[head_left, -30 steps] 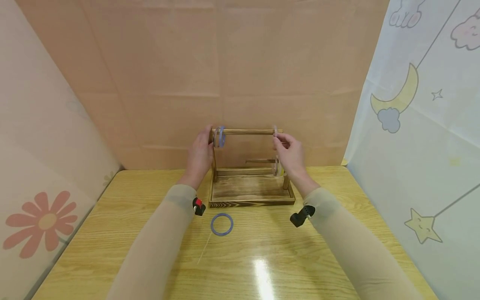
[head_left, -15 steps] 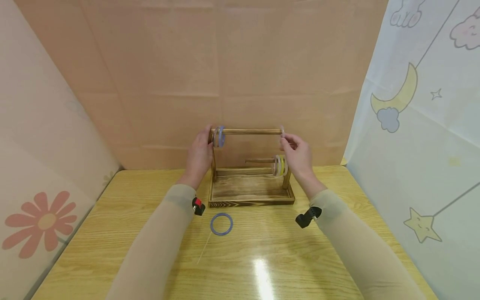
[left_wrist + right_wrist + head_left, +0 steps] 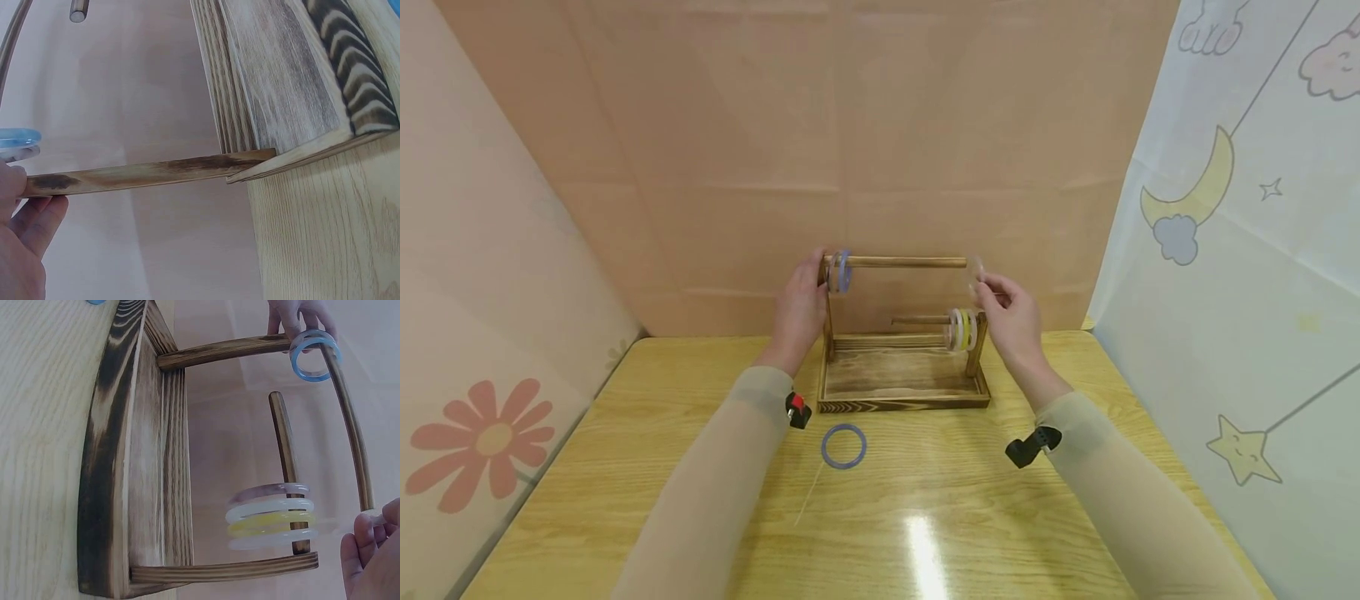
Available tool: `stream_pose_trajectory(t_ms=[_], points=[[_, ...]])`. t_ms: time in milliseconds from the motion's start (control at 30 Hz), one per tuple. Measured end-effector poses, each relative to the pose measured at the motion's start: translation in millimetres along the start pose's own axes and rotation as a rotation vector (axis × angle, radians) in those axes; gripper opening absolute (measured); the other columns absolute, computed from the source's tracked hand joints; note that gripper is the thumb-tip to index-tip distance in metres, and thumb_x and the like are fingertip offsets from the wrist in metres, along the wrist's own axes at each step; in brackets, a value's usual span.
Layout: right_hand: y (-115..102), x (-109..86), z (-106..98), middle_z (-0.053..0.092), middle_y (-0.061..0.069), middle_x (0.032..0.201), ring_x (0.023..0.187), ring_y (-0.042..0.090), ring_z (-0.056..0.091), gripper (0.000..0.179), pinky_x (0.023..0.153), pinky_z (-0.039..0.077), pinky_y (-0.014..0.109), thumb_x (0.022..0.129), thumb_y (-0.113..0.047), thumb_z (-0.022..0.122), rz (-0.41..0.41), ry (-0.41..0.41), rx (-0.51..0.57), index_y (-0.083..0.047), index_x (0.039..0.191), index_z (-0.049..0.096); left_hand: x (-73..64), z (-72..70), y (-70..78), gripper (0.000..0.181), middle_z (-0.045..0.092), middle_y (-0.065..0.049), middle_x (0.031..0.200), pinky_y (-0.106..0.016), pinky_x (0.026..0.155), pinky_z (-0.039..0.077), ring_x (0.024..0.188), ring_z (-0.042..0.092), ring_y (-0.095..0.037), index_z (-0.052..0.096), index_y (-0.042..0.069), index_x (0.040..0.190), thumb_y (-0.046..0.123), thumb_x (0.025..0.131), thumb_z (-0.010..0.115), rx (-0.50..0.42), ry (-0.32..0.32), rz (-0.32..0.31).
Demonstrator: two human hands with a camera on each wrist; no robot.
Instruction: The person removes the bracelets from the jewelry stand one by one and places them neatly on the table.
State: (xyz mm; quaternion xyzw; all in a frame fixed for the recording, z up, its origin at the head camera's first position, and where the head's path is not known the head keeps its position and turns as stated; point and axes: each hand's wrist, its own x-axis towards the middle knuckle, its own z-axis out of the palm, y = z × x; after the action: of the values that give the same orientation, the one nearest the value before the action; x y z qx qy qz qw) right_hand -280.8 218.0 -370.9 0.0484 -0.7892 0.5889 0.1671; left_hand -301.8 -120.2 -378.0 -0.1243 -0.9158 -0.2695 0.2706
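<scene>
A wooden bangle rack has a tray base (image 3: 902, 406), an upper rod (image 3: 910, 262) and a lower rod (image 3: 919, 320). My left hand (image 3: 801, 308) grips the top of its left post (image 3: 144, 174). With thumb and fingers, my right hand (image 3: 1013, 317) pinches a pale, see-through bangle (image 3: 976, 268) just off the upper rod's free right end. Beside my left hand, a blue bangle (image 3: 312, 376) and a greyish one hang on the upper rod. The lower rod carries several bangles: a yellow bangle (image 3: 269, 522), whitish ones and a purplish one (image 3: 262, 492).
A violet-blue bangle (image 3: 844, 466) lies flat on the wood-grain table (image 3: 715, 358) in front of the rack. Near it is a thin pale line (image 3: 808, 496). Brown paper (image 3: 895, 125) backs the table, with patterned panels at both sides.
My right hand has drawn the pale bangle rightward along the upper rod and off its end. My left hand has stayed on the post.
</scene>
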Motion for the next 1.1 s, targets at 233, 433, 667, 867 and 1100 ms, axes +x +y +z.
stream_pose_trajectory(t_ms=[233, 433, 667, 867, 1100], points=[[2, -9.1, -5, 0.072, 0.019, 0.13, 0.114, 0.037, 0.069, 0.038, 0.089, 0.06, 0.028, 0.113, -0.025, 0.067, -0.011, -0.002, 0.008, 0.0, 0.142, 0.071, -1.6, -1.5, 1.0, 0.065, 0.059, -0.024, 0.151, -0.054, 0.111, 0.054, 0.134, 0.062, -0.042, 0.037, 0.008, 0.167, -0.004, 0.109, 0.064, -0.008, -0.003, -0.012], [1, -20.7, -9, 0.073, 0.022, 0.128, 0.107, 0.033, 0.069, 0.036, 0.079, 0.055, 0.018, 0.112, -0.025, 0.069, -0.05, -0.024, -0.002, 0.0, 0.138, 0.073, -1.9, -2.0, 0.5, 0.063, 0.059, -0.024, 0.151, -0.055, 0.112, 0.053, 0.135, 0.062, -0.043, 0.038, 0.008, 0.166, -0.003, 0.109, 0.064, -0.011, -0.005, -0.016], [-5, -34.0, -11, 0.076, 0.017, 0.125, 0.102, 0.028, 0.069, 0.033, 0.078, 0.054, 0.015, 0.112, -0.024, 0.071, -0.141, -0.047, -0.062, 0.0, 0.133, 0.077, -2.9, -2.4, 0.3, 0.062, 0.059, -0.023, 0.152, -0.055, 0.11, 0.054, 0.135, 0.062, -0.042, 0.037, 0.009, 0.166, -0.002, 0.111, 0.063, -0.015, -0.013, -0.022], [-15, -44.1, -5, 0.072, 0.015, 0.121, 0.096, 0.015, 0.066, 0.026, 0.081, 0.054, 0.015, 0.11, -0.016, 0.072, -0.218, -0.047, -0.107, 0.003, 0.127, 0.079, -3.0, -3.7, 0.9, 0.063, 0.058, -0.023, 0.152, -0.055, 0.11, 0.054, 0.135, 0.062, -0.043, 0.037, 0.009, 0.166, -0.003, 0.11, 0.063, -0.026, -0.011, -0.022], [-19, -54.4, 1, 0.072, 0.012, 0.118, 0.098, 0.015, 0.067, 0.025, 0.083, 0.055, 0.016, 0.11, -0.016, 0.072, -0.227, -0.096, -0.099, 0.001, 0.126, 0.08, -2.5, -4.0, 0.4, 0.063, 0.057, -0.024, 0.153, -0.054, 0.114, 0.051, 0.138, 0.06, -0.043, 0.037, 0.008, 0.166, -0.004, 0.11, 0.063, -0.03, -0.012, -0.022]])
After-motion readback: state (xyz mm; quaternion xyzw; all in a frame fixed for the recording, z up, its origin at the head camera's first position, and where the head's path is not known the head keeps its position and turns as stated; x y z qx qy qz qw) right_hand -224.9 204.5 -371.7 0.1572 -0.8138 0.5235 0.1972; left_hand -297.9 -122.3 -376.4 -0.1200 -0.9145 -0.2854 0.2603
